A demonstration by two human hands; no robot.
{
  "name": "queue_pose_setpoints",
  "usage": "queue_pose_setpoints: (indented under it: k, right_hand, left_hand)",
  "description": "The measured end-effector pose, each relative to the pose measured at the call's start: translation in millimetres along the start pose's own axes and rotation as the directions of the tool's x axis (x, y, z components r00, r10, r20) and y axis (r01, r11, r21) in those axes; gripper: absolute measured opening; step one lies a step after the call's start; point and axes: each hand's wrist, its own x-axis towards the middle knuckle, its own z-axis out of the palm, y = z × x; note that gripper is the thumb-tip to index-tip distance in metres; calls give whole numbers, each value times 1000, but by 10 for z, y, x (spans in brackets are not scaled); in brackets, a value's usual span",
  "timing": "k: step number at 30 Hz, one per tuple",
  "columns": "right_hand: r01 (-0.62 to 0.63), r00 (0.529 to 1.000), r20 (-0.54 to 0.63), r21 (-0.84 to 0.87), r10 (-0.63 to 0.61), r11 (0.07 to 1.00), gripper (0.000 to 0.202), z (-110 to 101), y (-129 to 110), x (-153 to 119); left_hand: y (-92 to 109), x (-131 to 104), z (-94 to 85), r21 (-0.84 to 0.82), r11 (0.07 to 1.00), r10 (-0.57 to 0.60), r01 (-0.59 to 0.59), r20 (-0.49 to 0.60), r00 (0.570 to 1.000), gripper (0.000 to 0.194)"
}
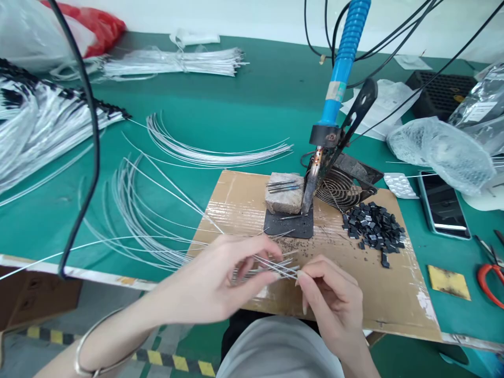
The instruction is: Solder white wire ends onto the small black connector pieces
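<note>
My left hand (pixel 212 281) is closed round several thin white wires (pixel 281 268), whose ends poke out past the thumb and fingers. At those ends, the thumb and forefinger of my right hand (pixel 334 296) are pinched together on the wires. Both hands are low over a cardboard sheet (pixel 236 197). Just beyond them, a soldering iron (pixel 350 39) with a blue handle points down in a stand, its tip beside a pale block (pixel 283 198) with metal pieces on top. Small black parts (pixel 374 228) lie in a pile right of the iron.
Bundles of white wires (pixel 220 157) lie at the left and back. A small fan (pixel 342 186) stands behind the iron. A phone (pixel 444 205), a yellow sponge (pixel 449 282) and a red-handled tool (pixel 490 281) are at the right. A black cable (pixel 92 115) hangs at the left.
</note>
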Motion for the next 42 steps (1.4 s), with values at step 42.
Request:
queue_pose_setpoints:
  k: [42]
  right_hand:
    - [-372, 887, 72, 699, 457, 611, 10, 136, 66, 77]
  left_hand:
    - [52, 151, 484, -180, 982, -15, -53, -359, 933, 19]
